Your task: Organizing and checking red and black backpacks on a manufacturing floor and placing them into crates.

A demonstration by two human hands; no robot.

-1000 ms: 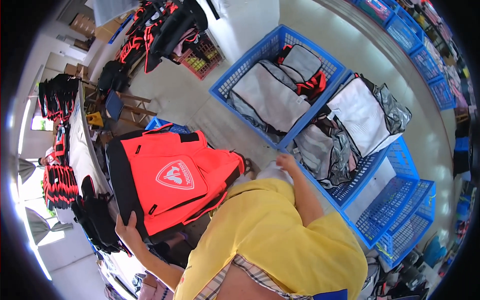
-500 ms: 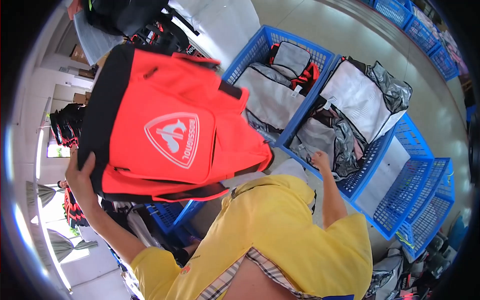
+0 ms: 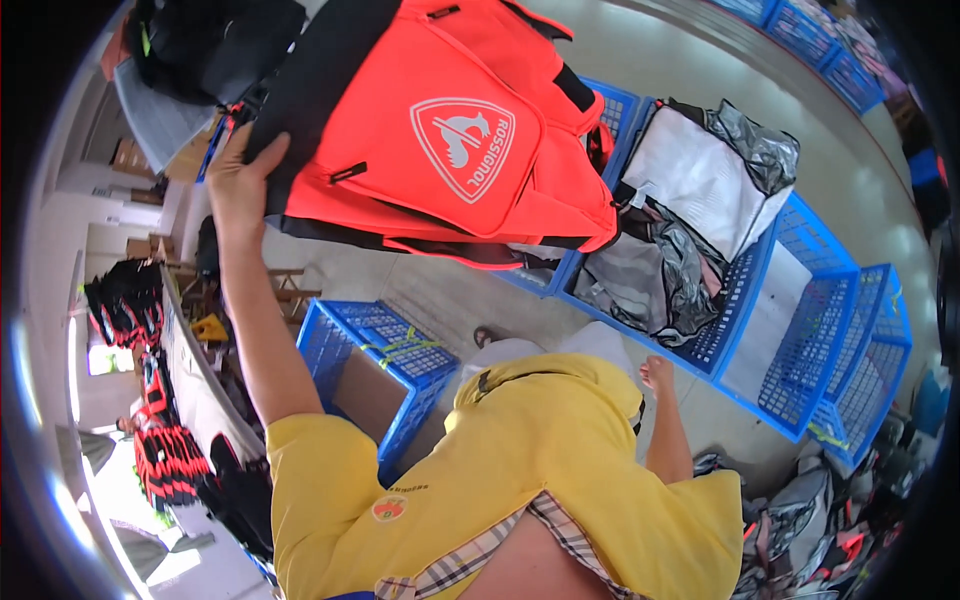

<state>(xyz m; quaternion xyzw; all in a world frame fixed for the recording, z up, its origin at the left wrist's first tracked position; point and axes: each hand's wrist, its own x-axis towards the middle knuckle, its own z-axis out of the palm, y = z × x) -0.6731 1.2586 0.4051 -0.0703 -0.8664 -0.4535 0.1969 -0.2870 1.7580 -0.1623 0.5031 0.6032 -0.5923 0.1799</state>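
Observation:
A bright red-and-black backpack [image 3: 430, 120] with a white shield emblem is held up at the upper middle, tilted. My left hand [image 3: 243, 185] is closed on its black end, the thumb lying over the edge. The far side of the backpack is hidden. Its right end covers much of a blue plastic crate [image 3: 612, 100]. My right hand [image 3: 656, 374] is low beside my body with its fingers curled, and nothing shows in them. It is apart from the neighbouring blue crate [image 3: 715, 372], which holds grey and silver-lined bag pieces [image 3: 690, 180].
More blue crates [image 3: 800, 330] stand to the right, near a pile of dark and grey pieces [image 3: 800, 510]. Another blue crate [image 3: 345, 330] is at my left on the floor. Black bags [image 3: 215, 45] are at the upper left. Red-and-black pieces [image 3: 165, 465] are stacked along a table at far left.
The backpack has swung up and to the right in my left hand, now over the left crate. My right hand has come back from the crate's edge toward my body. The view has shifted.

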